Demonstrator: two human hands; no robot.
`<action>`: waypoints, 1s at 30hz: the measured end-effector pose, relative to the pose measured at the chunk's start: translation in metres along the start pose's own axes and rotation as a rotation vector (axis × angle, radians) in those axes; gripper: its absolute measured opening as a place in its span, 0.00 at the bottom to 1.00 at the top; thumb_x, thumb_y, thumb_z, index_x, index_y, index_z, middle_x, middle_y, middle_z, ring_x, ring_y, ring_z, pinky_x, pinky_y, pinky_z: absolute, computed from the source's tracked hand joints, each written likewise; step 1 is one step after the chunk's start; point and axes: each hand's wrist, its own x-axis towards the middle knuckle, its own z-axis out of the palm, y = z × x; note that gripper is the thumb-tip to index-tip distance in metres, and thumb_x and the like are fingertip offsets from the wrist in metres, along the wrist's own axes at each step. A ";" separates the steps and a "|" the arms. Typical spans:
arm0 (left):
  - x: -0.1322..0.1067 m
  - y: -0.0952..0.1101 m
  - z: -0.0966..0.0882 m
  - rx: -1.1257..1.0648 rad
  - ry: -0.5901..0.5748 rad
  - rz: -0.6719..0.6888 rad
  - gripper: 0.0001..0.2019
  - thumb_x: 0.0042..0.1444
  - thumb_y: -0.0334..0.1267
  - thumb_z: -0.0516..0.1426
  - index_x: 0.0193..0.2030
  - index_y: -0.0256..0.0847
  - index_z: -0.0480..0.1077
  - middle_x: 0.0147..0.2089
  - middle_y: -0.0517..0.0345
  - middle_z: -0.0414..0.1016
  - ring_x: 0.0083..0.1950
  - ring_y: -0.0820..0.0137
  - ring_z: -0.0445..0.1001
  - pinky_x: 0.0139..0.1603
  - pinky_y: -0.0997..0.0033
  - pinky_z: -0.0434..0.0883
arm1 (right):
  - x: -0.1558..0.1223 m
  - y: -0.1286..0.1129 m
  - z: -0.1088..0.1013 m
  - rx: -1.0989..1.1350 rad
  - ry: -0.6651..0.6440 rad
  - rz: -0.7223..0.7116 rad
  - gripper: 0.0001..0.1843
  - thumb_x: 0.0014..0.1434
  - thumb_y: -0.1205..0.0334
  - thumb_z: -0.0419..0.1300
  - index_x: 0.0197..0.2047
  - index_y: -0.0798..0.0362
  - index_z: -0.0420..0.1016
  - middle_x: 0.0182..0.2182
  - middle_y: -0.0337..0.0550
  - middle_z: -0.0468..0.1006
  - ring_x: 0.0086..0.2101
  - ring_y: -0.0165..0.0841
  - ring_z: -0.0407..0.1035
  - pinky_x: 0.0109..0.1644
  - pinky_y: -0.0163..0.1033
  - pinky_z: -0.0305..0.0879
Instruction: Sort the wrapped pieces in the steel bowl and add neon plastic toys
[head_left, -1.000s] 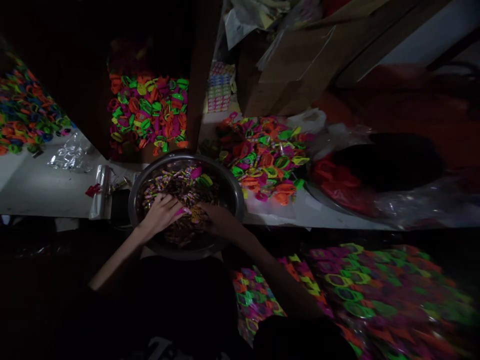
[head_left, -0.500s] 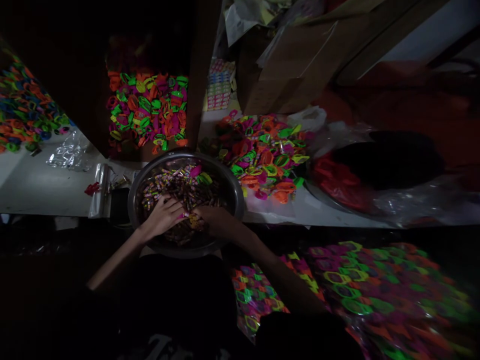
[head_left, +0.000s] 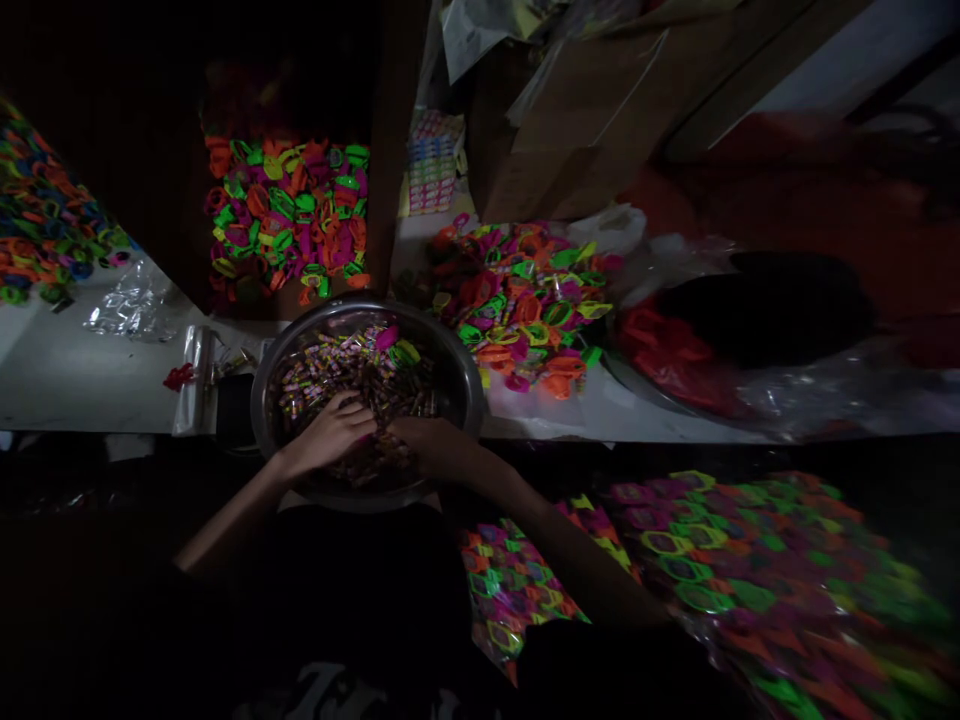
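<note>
A round, smooth metal bowl [head_left: 474, 390] holds small, shiny, cylindrical rolls [head_left: 322, 370]. Toward its eight o'clock, the left hand [head_left: 339, 430] curls over a sliver of pink plastic [head_left: 365, 440]; toward four o'clock, the right hand [head_left: 429, 442] bends inward. Whether either grips anything, I cannot tell. Glossy, ring-like toys [head_left: 529, 308] heap beyond two o'clock.
</note>
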 end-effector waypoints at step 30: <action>0.013 -0.021 0.002 -0.664 0.041 -0.269 0.21 0.56 0.43 0.58 0.55 0.42 0.64 0.54 0.51 0.71 0.53 0.67 0.71 0.52 0.67 0.68 | -0.018 0.035 -0.022 0.315 0.018 0.053 0.11 0.51 0.67 0.58 0.38 0.52 0.75 0.36 0.43 0.79 0.35 0.36 0.73 0.39 0.38 0.66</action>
